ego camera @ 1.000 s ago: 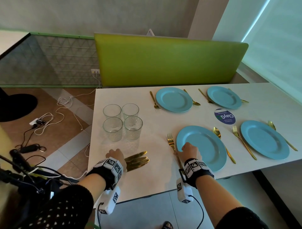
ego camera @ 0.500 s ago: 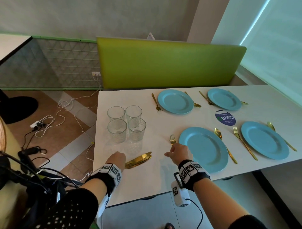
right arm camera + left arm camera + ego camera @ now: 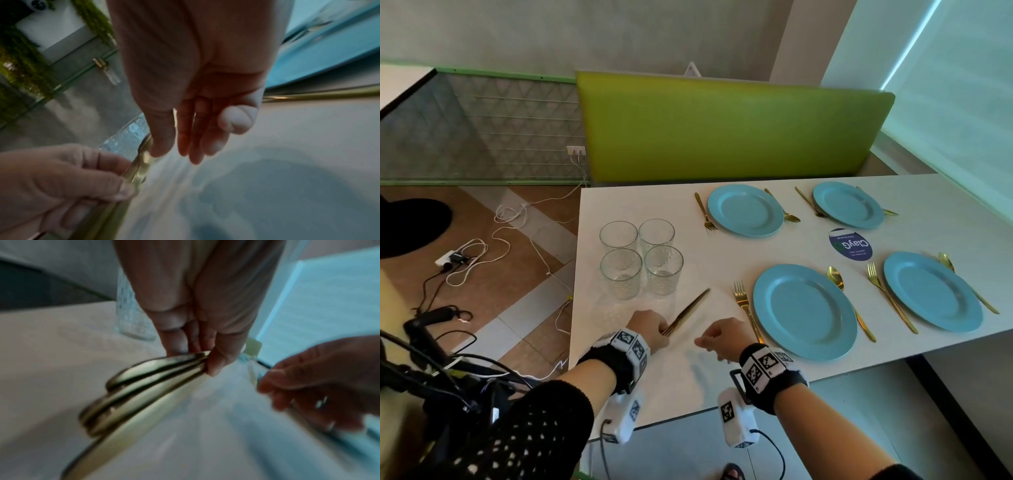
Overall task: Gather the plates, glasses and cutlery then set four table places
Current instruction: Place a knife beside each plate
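The left hand (image 3: 649,327) grips a bundle of gold knives (image 3: 686,313) near the table's (image 3: 640,202) front edge, fingers and thumb curled round one end. In the left wrist view the bundle (image 3: 141,386) fans out from the pinching fingers (image 3: 213,363), several pieces stacked side by side; blur hides the exact count. The free ends point toward the far right, lifted off the surface as far as the head view shows.

The right hand (image 3: 722,337) hovers just beside the left, over the front edge, holding nothing. Its fingers (image 3: 197,138) hang loosely, slightly bent and narrow together, tips close to the bundle in the right wrist view.

Four glasses (image 3: 642,258) stand in a tight square by the left edge, just behind the left hand.

Four blue plates sit on the right half. The near-left plate (image 3: 804,310) lies just right of the right hand, with a fork (image 3: 744,306) at its left rim and a spoon (image 3: 837,279) at its right. The near-right plate (image 3: 933,291) also has a fork on its left and a spoon on its right. The far-left plate (image 3: 745,210) and far-right plate (image 3: 847,204) near the back edge each have gold cutlery on both sides. A round dark sticker (image 3: 851,244) lies between the plates.
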A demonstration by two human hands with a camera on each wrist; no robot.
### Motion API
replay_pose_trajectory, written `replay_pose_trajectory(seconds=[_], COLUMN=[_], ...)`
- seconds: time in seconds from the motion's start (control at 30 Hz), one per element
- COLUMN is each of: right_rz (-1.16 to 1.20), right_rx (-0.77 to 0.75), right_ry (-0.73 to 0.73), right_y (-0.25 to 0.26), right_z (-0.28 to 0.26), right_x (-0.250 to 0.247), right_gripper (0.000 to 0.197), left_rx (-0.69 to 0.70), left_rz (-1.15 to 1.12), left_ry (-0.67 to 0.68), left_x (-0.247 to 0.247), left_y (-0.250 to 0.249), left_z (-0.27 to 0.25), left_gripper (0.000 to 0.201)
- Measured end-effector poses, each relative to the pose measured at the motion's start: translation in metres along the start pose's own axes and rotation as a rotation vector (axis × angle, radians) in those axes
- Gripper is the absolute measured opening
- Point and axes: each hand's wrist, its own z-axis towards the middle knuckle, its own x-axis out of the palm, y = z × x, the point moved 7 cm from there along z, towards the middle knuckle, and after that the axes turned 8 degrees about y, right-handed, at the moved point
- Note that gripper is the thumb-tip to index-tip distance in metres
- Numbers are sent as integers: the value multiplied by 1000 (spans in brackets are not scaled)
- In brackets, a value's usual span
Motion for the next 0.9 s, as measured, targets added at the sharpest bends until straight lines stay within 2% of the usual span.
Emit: replay_pose_trajectory(seconds=[0.07, 0.13, 0.2, 0.37, 0.5, 0.6, 0.73, 0.83, 0.9], right_rz=[149, 326, 435, 521, 553, 416, 183, 21, -74], right_rx=[-18, -41, -53, -37, -13, 26, 120, 161, 179], right_ry=[58, 71, 44, -2, -2, -64, -144, -135, -141], right_y=[3, 5, 3, -9, -16, -23, -35, -37, -36], right_z=[1, 1, -1, -2, 2, 6, 13, 19, 23], right_x=[2, 1, -6, -13, -12, -22, -42, -49, -49], right_gripper=[30, 26, 21, 18, 22, 24, 31, 22, 26], left_rx=[49, 98, 124, 129, 114, 87, 64, 78, 86], left_rz=[-197, -358, -462, -634, -708, -635, -558, -570, -559], left_ry=[-30, -25, -3, 102, 165, 64, -71, -96, -107], left_x=[-3, -1, 2, 17, 26, 19, 1, -7, -10], left_y=[-14, -27, -37, -46, -47, -42, -34, -34, -34], left_z=[2, 5, 8, 18, 24, 29, 34, 36, 37], left_gripper=[10, 12, 4, 7, 17, 6, 24, 25, 25])
